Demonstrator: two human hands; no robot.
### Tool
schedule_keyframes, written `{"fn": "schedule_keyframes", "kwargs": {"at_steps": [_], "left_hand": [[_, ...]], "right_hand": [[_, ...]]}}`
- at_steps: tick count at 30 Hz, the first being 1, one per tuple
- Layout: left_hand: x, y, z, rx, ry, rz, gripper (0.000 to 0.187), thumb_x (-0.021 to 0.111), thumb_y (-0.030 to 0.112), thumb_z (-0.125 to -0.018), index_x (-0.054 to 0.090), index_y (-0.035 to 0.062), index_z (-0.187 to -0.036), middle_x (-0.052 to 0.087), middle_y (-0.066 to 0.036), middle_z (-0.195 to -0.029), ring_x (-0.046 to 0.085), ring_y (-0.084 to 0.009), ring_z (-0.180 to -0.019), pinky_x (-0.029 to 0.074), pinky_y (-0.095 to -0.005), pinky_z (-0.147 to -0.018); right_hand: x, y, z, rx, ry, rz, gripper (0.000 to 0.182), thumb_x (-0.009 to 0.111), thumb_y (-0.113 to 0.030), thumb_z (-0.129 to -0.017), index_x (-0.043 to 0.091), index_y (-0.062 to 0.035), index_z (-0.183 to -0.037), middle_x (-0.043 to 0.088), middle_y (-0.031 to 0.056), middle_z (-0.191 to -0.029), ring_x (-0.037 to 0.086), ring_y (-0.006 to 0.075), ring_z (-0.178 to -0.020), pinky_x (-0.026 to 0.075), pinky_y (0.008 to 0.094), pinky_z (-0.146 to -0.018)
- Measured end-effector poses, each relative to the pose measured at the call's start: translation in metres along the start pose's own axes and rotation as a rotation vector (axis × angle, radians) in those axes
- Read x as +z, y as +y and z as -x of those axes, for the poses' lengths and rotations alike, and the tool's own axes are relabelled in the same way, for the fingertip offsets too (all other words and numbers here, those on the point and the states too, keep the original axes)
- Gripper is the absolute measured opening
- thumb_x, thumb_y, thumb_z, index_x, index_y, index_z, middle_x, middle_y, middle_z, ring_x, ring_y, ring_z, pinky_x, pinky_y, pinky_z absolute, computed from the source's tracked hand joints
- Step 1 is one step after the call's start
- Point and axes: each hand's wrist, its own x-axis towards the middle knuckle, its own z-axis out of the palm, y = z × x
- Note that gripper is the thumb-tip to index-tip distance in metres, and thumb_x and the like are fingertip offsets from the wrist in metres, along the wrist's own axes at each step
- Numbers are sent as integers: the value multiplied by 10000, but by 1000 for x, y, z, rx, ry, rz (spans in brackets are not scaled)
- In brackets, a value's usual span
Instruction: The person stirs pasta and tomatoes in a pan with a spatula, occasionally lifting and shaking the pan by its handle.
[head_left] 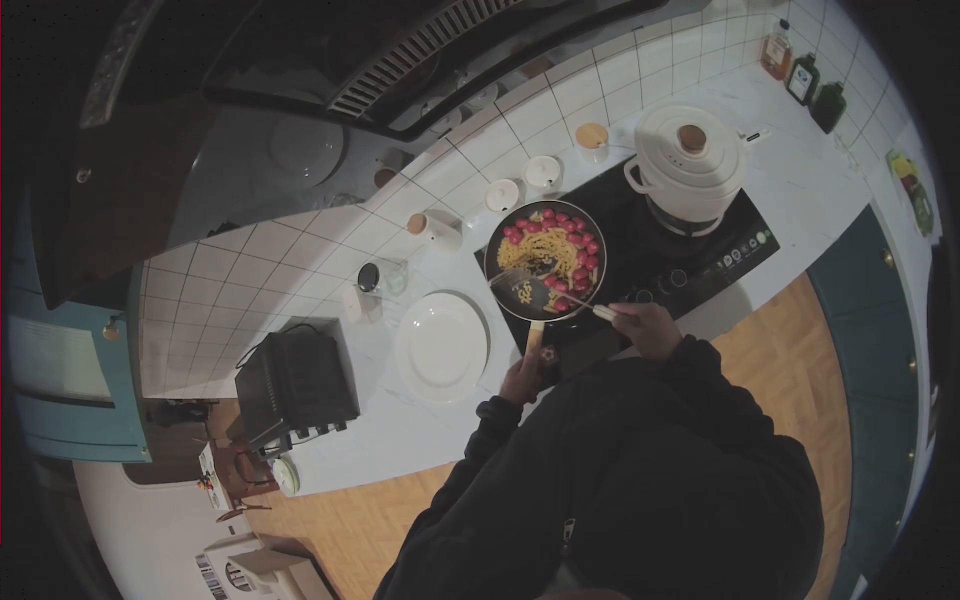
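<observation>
A frying pan (545, 260) rests over the left part of the black cooktop (640, 262), holding yellow pasta-like pieces and red pieces like halved tomatoes. My left hand (522, 378) is wrapped round the pan's light wooden handle (535, 337). In my right hand (650, 330) is the pale handle of a utensil (603, 312); its thin shaft reaches over the pan's lower right rim into the food. A second thin utensil or its reflection shows at the pan's left side; I cannot tell which. Left of the pan lies a white plate (442, 347).
A white lidded pot (688, 165) stands on the cooktop's right part. Small jars (542, 172) line the tiled wall behind the pan. A black toaster oven (297, 385) sits at the left. Bottles (802, 78) stand at the far right corner, and a dark range hood (400, 70) hangs above.
</observation>
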Motion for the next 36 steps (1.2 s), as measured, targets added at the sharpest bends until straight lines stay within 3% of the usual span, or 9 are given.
{"fn": "schedule_keyframes", "kwargs": {"at_steps": [3, 6, 12, 15, 21, 27, 30, 33, 36], "left_hand": [[0, 4, 2, -28, 5, 8, 524, 361, 592, -934, 534, 99, -895, 444, -16, -623, 421, -125, -480, 329, -259, -353], [1, 1, 0, -18, 1, -2, 543, 353, 605, -924, 545, 98, -903, 458, -24, -626, 435, -132, -487, 335, -263, -361], [0, 7, 3, -55, -2, -10, 595, 351, 637, -905, 563, 81, -921, 459, -28, -640, 432, -145, -519, 330, -274, -388], [-3, 3, 1, -42, -24, -40, 646, 361, 650, -898, 586, 66, -1056, 518, -61, -714, 471, -168, -554, 352, -273, -402], [-2, -2, -2, -24, -7, -13, 574, 364, 623, -926, 547, 80, -896, 482, -52, -654, 437, -157, -496, 351, -281, -382], [0, -2, -4, -32, 9, -27, 566, 333, 618, -928, 549, 99, -862, 473, -34, -613, 437, -151, -477, 356, -279, -374], [1, -1, -4, -30, 17, -36, 580, 344, 609, -924, 569, 77, -876, 499, -49, -609, 450, -166, -453, 355, -290, -377], [-1, -7, -9, -14, 7, -12, 544, 369, 599, -928, 552, 88, -902, 476, -34, -636, 431, -145, -498, 337, -275, -387], [-2, -20, -19, 172, 10, -158, 554, 337, 614, -922, 521, 95, -856, 463, -32, -631, 424, -152, -503, 345, -289, -386]], "right_hand": [[2, 8, -9, -32, 96, -35, 423, 477, -273, -943, 594, -49, -1283, 638, 151, -1227, 598, 262, -1097, 428, 342, -918], [3, 9, -14, -68, 141, -93, 434, 471, -278, -953, 564, -58, -1316, 583, 156, -1309, 540, 270, -1213, 398, 344, -1016], [17, 14, -24, -172, 133, -51, 498, 429, -311, -948, 511, -51, -1364, 553, 151, -1353, 521, 276, -1248, 377, 365, -1047], [20, 9, -26, -207, 81, -17, 514, 405, -301, -956, 459, -63, -1408, 512, 157, -1393, 481, 293, -1289, 351, 377, -1070], [8, 6, -20, -212, 16, 63, 515, 391, -288, -932, 491, -68, -1387, 539, 140, -1370, 508, 284, -1266, 375, 378, -1055], [-27, -11, 4, -140, 50, 60, 377, 495, -238, -923, 638, -79, -1233, 640, 113, -1245, 596, 268, -1131, 415, 353, -984], [-25, -20, 9, -152, 69, -13, 369, 484, -213, -947, 608, -75, -1266, 640, 121, -1238, 602, 258, -1109, 436, 342, -966], [-5, -13, 2, -128, 85, -99, 389, 451, -229, -973, 563, -83, -1315, 591, 108, -1314, 541, 248, -1206, 389, 336, -1012], [12, -4, -7, -97, 55, -72, 440, 394, -298, -954, 554, -95, -1310, 618, 113, -1218, 564, 237, -1078, 400, 343, -910]]}}
